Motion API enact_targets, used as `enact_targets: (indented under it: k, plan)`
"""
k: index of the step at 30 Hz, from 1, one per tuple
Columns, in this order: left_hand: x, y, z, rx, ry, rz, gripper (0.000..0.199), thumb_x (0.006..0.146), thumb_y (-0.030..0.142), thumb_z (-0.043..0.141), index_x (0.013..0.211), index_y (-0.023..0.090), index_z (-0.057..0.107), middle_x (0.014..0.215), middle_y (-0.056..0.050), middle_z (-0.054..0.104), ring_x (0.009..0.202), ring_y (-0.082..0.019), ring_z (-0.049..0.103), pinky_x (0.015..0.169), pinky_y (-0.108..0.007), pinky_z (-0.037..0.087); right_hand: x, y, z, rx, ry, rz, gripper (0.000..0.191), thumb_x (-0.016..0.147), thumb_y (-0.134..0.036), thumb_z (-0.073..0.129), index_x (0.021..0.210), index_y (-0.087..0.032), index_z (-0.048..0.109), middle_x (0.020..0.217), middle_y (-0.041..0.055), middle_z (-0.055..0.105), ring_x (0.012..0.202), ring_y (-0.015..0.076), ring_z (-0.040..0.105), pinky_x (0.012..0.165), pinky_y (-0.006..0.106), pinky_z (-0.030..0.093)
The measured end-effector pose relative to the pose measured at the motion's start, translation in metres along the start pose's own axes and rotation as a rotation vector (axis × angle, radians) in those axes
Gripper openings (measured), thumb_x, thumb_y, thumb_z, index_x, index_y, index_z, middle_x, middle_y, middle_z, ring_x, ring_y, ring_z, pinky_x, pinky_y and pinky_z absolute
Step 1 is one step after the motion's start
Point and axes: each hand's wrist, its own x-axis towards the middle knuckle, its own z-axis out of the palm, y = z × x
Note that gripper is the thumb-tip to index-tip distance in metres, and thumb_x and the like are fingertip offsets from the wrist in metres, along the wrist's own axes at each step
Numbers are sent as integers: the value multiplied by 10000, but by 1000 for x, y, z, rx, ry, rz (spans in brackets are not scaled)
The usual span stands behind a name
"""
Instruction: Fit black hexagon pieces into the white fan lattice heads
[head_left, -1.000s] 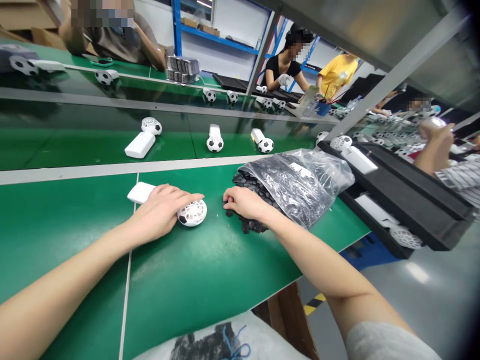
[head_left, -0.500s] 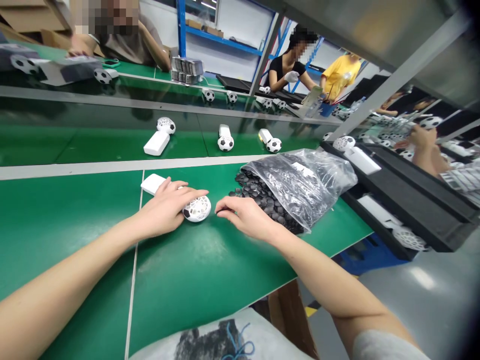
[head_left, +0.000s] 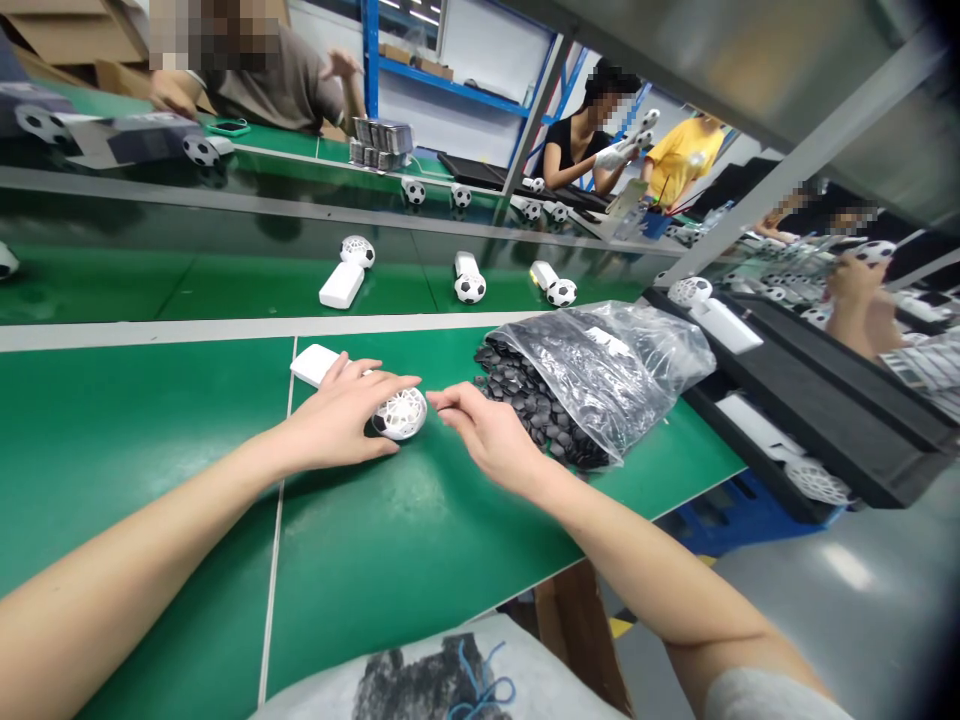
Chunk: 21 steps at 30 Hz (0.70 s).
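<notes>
A white device with an openwork football-shaped head (head_left: pixel 402 414) and a flat rectangular body (head_left: pixel 312 364) lies on the green table. My left hand (head_left: pixel 337 412) reaches over it, thumb and fingers around the head, steadying it. A few black patches show low on the head; its upper part is bare white lattice. Just right of the head, my right hand (head_left: pixel 484 425) is closed in a pinch on a small black piece (head_left: pixel 444 408), mostly hidden by the fingertips. Beyond that hand, loose black pieces (head_left: pixel 525 395) spill from a clear plastic bag (head_left: pixel 622 365).
Behind a pale strip (head_left: pixel 225 329), a green conveyor (head_left: pixel 247 285) carries several football devices (head_left: pixel 470 288). Black trays (head_left: pixel 832 390) with white devices stand at the right. Co-workers sit across the line; a metal post (head_left: pixel 795 160) slants overhead at right.
My right hand has shifted slightly up, its fingertips closer to the football head. Devices on the conveyor have moved right, and another appears at the left edge. A co-worker across has raised a hand.
</notes>
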Motion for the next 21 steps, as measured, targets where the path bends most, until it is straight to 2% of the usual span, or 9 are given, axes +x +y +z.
enact_targets:
  k: [3, 7, 11, 14, 21]
  plan:
    - [0, 1, 2, -22, 23, -24, 761, 652, 561, 621, 1308, 257, 382, 1251, -74, 518, 1235, -333, 308, 1027, -572, 142, 1, -3, 8, -16, 40, -75, 54, 819, -192, 566, 830, -192, 618, 903, 44, 620, 911, 164, 559, 832, 304, 424]
    - [1, 2, 4, -30, 61, -47, 759, 650, 643, 577, 1271, 228, 440, 1225, -93, 539, 1229, -333, 326, 1030, -565, 137, 4, -4, 16, 83, -17, -23, 58, 808, -172, 575, 803, -197, 627, 773, -2, 646, 745, 127, 578, 732, 262, 439]
    - [2, 5, 4, -38, 85, -67, 653, 696, 620, 542, 1218, 229, 498, 1169, -83, 581, 1204, -325, 361, 1026, -569, 142, 7, 1, 19, 84, -10, -34, 52, 786, -150, 592, 752, -185, 608, 756, 3, 612, 751, 129, 552, 726, 259, 431]
    - [2, 7, 6, -41, 109, -67, 598, 709, 580, 549, 1185, 220, 522, 1138, -82, 595, 1164, -313, 401, 1022, -571, 155, 9, 6, 22, 148, 14, 17, 59, 768, -149, 610, 726, -178, 580, 739, -4, 562, 726, 117, 528, 693, 244, 433]
    - [0, 5, 5, -57, 86, 12, 621, 769, 513, 503, 1267, 148, 432, 1145, -125, 551, 1141, -281, 417, 1043, -537, 165, 12, 13, 27, 291, -37, 134, 99, 761, -186, 615, 719, -176, 526, 725, -28, 503, 649, 90, 480, 628, 226, 413]
